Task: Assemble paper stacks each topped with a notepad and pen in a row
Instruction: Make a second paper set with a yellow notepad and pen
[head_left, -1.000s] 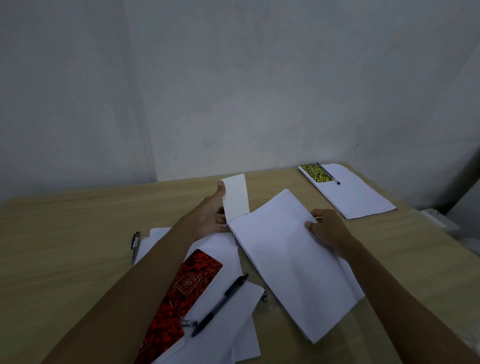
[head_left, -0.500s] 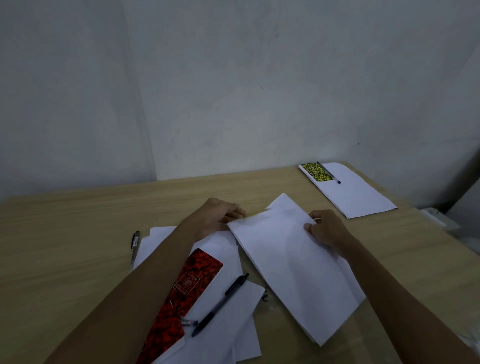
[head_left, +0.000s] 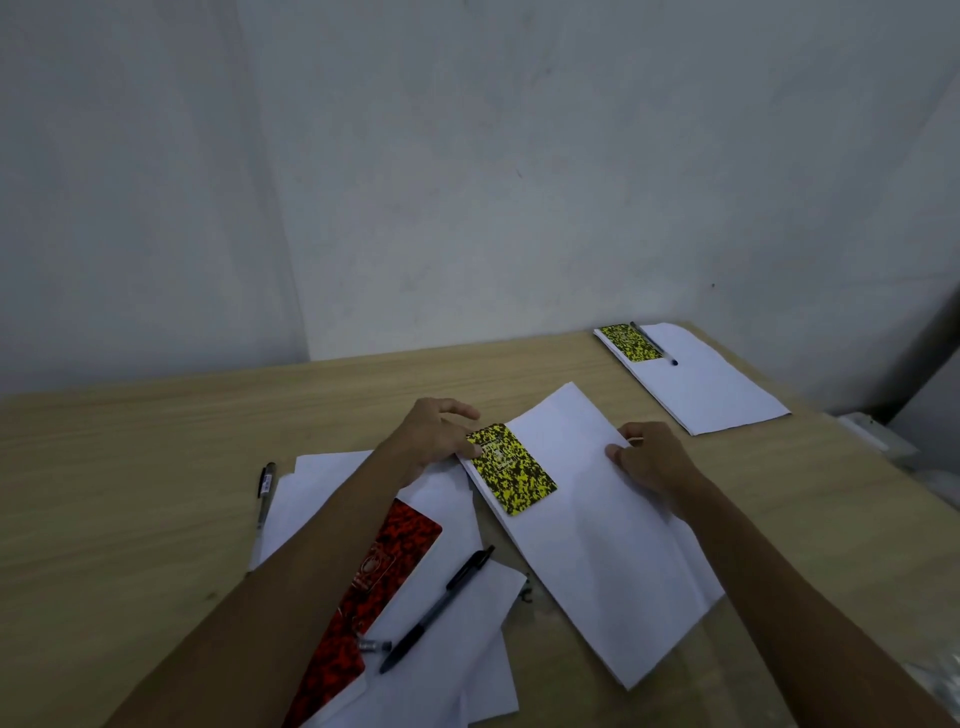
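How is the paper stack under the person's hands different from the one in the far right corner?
The near stack has a yellow notepad but no pen on it; the far stack has a notepad and a pen. The left hand and right hand touch the near stack; the far one lies untouched. Both are white paper topped with yellow-and-black notepads.

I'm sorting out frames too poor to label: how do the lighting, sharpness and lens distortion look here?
Head view: dim, flat light with no glare and only soft shadows; the yellow notepad under the left hand is sharp, as is the black pen; the wide-angle lens bends the table edge, and the far stack looks slightly soft.
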